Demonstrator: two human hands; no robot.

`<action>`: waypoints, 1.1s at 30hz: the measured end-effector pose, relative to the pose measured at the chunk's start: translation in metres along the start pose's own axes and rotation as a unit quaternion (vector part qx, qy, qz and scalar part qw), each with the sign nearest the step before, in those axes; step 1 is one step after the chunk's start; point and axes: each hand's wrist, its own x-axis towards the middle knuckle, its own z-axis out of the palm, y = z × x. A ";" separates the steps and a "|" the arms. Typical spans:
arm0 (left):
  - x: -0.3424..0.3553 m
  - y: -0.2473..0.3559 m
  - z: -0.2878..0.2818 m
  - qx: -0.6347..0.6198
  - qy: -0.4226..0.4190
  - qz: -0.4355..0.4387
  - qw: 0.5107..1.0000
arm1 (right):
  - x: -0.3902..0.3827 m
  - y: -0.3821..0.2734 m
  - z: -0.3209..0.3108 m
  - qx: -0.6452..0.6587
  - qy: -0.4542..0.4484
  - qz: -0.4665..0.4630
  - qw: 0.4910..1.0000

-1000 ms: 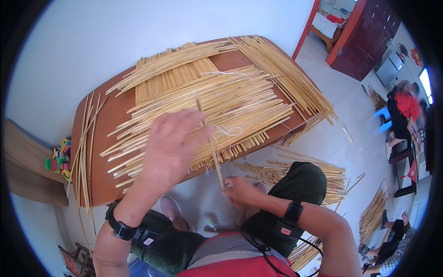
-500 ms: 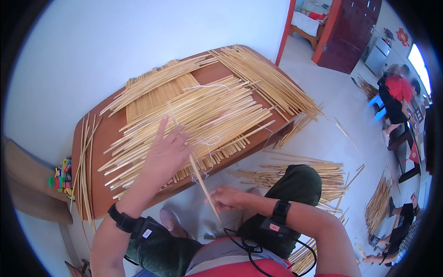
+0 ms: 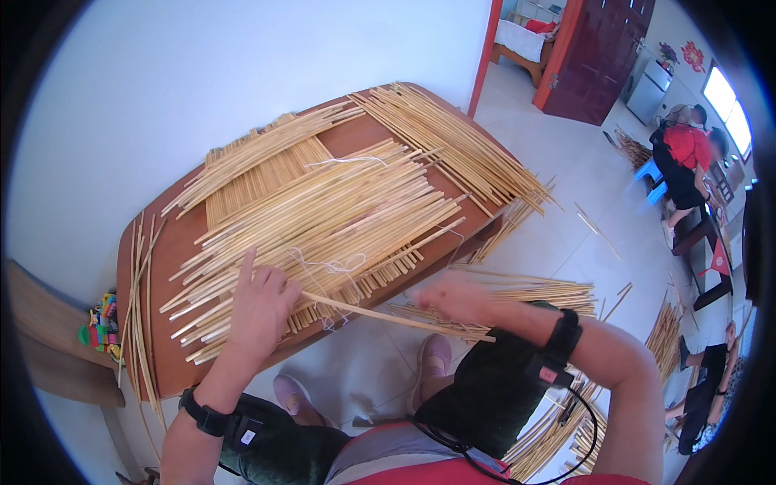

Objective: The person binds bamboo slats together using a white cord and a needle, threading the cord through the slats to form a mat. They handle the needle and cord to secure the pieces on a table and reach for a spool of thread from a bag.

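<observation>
My left hand (image 3: 263, 311) is at the front of a loose layer of pale wooden sticks (image 3: 323, 214) on the brown table (image 3: 141, 356), its index finger stretched out and its other fingers curled on the end of one stick (image 3: 388, 319). That stick slants down to the right past the table's edge. Loops of white string (image 3: 335, 263) lie on the layer. My right hand (image 3: 453, 297) is in the air just above the stick, right of my left hand, its fingers smeared by motion.
More sticks lie on the table's back and sides and on the floor (image 3: 582, 259). Coloured toys (image 3: 103, 323) sit at the left. A co-worker in red (image 3: 685, 145) is at the right, another person (image 3: 703, 392) below. A dark red door (image 3: 586, 56) stands open.
The held stick has swung from steep to slanting rightward. My left hand has moved down and left, my right hand up and right, away from the stick. The view has shifted slightly.
</observation>
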 end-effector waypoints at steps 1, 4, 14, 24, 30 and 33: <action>-0.001 0.002 0.001 -0.002 0.004 0.005 1.000 | 0.000 0.002 -0.015 -0.038 0.052 -0.012 0.998; -0.006 0.007 0.001 -0.007 -0.003 -0.009 1.000 | -0.003 0.008 -0.046 -0.119 0.095 -0.038 0.988; -0.013 0.028 -0.003 -0.043 -0.015 -0.065 0.997 | 0.013 0.039 -0.033 -0.348 0.203 -0.267 0.876; -0.016 0.043 -0.008 -0.069 -0.003 -0.065 0.996 | 0.042 0.046 -0.032 -0.265 0.289 -0.204 0.897; -0.005 0.047 -0.004 -0.076 0.000 -0.028 0.997 | 0.043 0.045 -0.032 -0.234 0.301 -0.199 0.903; 0.009 0.051 0.004 -0.100 -0.022 -0.004 0.995 | 0.043 0.044 -0.032 -0.232 0.306 -0.207 0.899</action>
